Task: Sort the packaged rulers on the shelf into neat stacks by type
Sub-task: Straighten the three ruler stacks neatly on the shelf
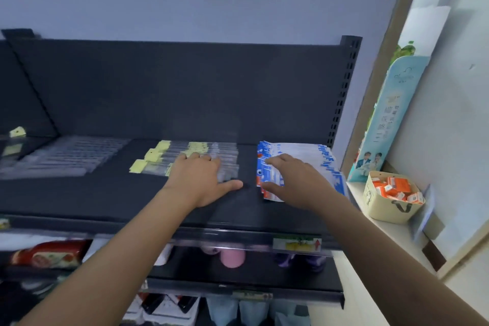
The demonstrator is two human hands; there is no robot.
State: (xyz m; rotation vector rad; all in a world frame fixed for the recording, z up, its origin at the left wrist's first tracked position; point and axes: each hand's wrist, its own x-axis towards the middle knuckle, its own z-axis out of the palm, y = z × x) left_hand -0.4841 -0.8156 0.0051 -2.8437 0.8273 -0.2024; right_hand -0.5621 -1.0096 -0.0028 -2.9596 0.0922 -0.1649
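Basket (383, 208) of orange boxes (394, 188) beside shelf (105, 193) of packaged rulers (227, 152)

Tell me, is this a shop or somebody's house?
Probably a small shop: a dark display shelf with a label on its front edge, stacked packaged rulers, and a basket of orange boxes.

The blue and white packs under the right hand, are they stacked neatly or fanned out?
Fanned out: the blue and white packs overlap with their blue edges stepped, not aligned.
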